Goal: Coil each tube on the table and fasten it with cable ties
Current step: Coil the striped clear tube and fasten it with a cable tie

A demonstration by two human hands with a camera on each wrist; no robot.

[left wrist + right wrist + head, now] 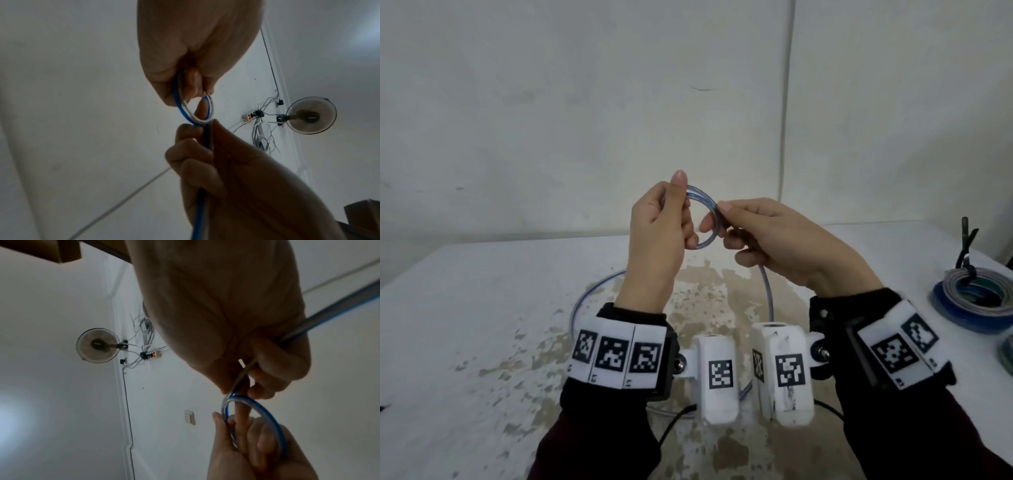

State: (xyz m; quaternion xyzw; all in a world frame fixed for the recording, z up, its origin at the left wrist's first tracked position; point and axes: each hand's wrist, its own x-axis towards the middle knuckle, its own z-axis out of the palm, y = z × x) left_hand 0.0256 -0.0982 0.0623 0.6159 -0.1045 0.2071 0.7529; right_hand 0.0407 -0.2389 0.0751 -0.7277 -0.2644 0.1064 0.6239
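Observation:
A clear tube with a blue stripe is wound into a small coil point(709, 205) held above the table, between both hands. My left hand point(678, 205) pinches the coil's left side between thumb and fingers. My right hand point(722, 219) grips the coil's right side, and the loose tube point(768, 294) passes down through its curled fingers. The remaining tube arcs over the table to the left point(585, 301). In the left wrist view the coil point(185, 113) hangs under my left hand point(195, 84). In the right wrist view the coil point(265, 408) sits below my right hand point(246, 386).
A worn white table point(482, 325) stands against a white wall. At the right edge lies a stack of coiled tubes point(976, 301) in blue and grey, with a black cable tie point(967, 250) sticking up from it. A black cable runs near the front edge point(674, 421).

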